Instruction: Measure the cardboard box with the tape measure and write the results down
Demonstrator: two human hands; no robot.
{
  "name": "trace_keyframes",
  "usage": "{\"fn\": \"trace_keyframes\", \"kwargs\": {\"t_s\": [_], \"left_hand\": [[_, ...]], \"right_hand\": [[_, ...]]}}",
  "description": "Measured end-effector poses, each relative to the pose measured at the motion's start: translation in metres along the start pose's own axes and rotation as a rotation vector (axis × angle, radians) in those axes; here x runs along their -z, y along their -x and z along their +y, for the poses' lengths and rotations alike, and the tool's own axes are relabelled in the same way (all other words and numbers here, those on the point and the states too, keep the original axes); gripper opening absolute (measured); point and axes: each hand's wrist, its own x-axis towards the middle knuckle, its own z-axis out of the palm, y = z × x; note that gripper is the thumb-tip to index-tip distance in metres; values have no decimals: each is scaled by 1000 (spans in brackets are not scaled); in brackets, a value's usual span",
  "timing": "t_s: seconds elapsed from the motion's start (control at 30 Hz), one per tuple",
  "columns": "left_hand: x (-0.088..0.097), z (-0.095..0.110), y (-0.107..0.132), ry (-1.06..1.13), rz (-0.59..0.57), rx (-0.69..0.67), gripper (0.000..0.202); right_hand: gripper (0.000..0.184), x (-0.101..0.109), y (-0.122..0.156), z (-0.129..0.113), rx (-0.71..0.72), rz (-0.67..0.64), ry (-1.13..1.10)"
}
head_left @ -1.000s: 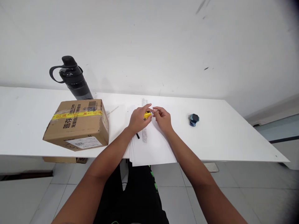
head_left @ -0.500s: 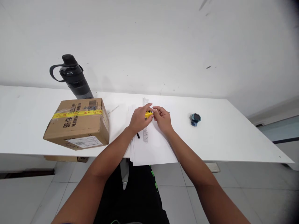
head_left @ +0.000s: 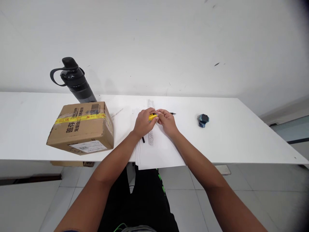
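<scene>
My left hand [head_left: 143, 123] is closed around a small yellow object [head_left: 152, 116], which I cannot identify. My right hand [head_left: 167, 121] meets it from the right, fingertips pinched at the yellow object's end. Both hands hover over a stack of white paper sheets [head_left: 160, 151] that overhangs the near edge of the white table [head_left: 241, 138]. A clear ruler [head_left: 151, 137] lies on the sheets under my hands. A black pen [head_left: 172, 113] pokes out just beyond my right hand.
A taped cardboard box [head_left: 82, 127] sits to the left, with a black water bottle [head_left: 76, 82] behind it. A small blue-grey gadget [head_left: 203, 120] rests to the right. White wall behind, tiled floor below.
My right hand has closed in on the yellow object, so both hands now touch. The view shifted slightly, and the black pen tip now shows beyond my right hand.
</scene>
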Motion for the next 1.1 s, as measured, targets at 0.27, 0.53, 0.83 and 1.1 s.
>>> {"fn": "trace_keyframes", "kwargs": {"t_s": [0.27, 0.53, 0.83, 1.1], "left_hand": [[0, -4, 1, -22, 13, 5, 36], [4, -5, 10, -122, 50, 57, 50], [27, 18, 31, -277, -242, 178, 38], [69, 62, 74, 137, -58, 395, 38]], "right_hand": [[47, -2, -1, 1, -22, -9, 6], [46, -13, 9, 0, 68, -38, 98], [40, -8, 12, -17, 274, -134, 593], [44, -25, 58, -71, 363, -317, 764]]}}
